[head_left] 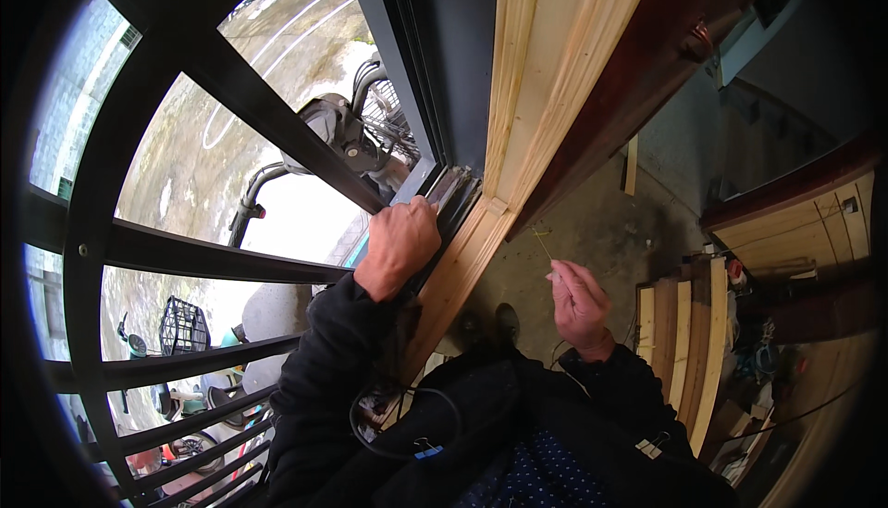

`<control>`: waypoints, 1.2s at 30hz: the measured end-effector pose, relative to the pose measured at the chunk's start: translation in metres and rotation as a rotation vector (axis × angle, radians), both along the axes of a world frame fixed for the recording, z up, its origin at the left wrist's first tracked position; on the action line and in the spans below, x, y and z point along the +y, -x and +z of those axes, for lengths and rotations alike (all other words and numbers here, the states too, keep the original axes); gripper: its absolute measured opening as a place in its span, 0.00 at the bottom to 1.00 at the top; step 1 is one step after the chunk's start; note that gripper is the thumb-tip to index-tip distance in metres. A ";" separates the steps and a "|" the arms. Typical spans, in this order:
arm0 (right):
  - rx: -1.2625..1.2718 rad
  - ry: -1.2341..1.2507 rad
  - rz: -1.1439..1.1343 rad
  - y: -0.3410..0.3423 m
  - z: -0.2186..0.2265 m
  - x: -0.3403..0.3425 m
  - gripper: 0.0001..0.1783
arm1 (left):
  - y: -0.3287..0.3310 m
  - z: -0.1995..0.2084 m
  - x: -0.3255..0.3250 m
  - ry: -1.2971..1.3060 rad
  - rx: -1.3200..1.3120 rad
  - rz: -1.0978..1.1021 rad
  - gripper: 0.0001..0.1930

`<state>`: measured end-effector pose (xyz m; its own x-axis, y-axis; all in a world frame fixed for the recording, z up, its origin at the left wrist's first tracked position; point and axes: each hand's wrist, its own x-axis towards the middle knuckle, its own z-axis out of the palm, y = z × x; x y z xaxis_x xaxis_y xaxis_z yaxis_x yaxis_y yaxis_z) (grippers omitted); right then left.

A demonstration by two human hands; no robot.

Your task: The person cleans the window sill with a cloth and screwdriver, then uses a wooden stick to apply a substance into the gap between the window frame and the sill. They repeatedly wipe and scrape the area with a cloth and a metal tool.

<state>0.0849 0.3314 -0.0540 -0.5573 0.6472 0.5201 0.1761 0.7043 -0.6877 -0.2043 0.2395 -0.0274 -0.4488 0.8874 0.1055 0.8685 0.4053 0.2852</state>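
Observation:
My left hand (402, 241) is closed in a fist at the lower corner of the dark window frame (450, 64). Whatever its fingers hold, if anything, is hidden from me. Just beyond the knuckles, the frame's track (453, 192) looks dirty and greyish. Over the floor to the right, my right hand (581, 306) pinches a thin yellowish strand (544, 244) between thumb and fingers, its far end pointing up and away. A pale wooden trim (462, 263) runs along the sill between my hands and meets an upright wooden casing (541, 73) at the corner.
Black bars (231, 254) cross the opening on the left, close to my left arm. Outside stand a scooter (342, 133) and several bikes. Wooden boards (684, 341) stand at the right, beside a dark red piece of furniture (795, 184). My shoes (506, 318) rest on the concrete floor.

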 end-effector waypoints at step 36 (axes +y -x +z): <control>0.036 -0.017 0.094 0.012 0.015 -0.019 0.11 | -0.033 0.045 -0.052 0.246 -0.198 -0.016 0.19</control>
<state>0.0731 0.3128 -0.0387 -0.5960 0.5841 0.5510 0.0842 0.7279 -0.6805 -0.1713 0.1877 0.0178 -0.4245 0.8827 -0.2014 0.8129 0.4696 0.3446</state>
